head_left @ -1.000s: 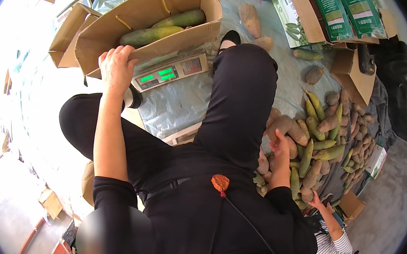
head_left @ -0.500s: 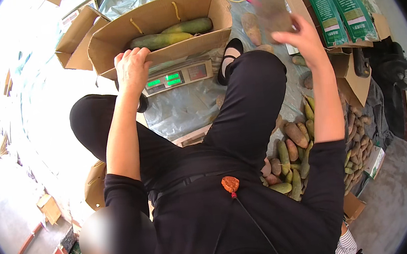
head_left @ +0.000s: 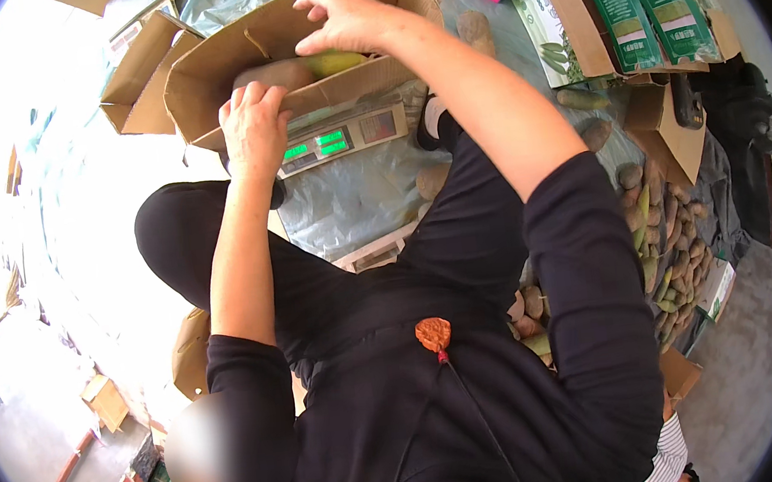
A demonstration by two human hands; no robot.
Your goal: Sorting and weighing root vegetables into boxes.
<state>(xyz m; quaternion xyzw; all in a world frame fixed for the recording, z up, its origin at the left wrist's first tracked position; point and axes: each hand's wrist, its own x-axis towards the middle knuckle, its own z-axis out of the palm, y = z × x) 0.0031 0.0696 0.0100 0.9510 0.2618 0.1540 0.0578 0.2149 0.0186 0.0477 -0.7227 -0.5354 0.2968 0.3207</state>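
Observation:
My left hand (head_left: 254,128) has its fingers hooked over the near wall of a long open cardboard box (head_left: 201,96) with yellow cord handles. The box rests on a scale (head_left: 343,142) with green lit digits. Over the box reaches my right hand (head_left: 349,24), fingers apart and nothing between them. Beneath it lie a brownish long root vegetable (head_left: 279,75) and a green radish (head_left: 332,62). The near wall and my hands hide part of the box's contents.
Root vegetables (head_left: 674,248) are heaped at my right, with a few more (head_left: 475,32) beyond my right knee. A carton holding green boxes (head_left: 622,23) stands at the far right, before a fan (head_left: 754,113). Another open cardboard box (head_left: 143,74) adjoins the first at left.
My right hand has swung left from beside the green boxes to above the cardboard box. The brownish vegetable it carried now lies in the box, released. My left hand stays at the rim.

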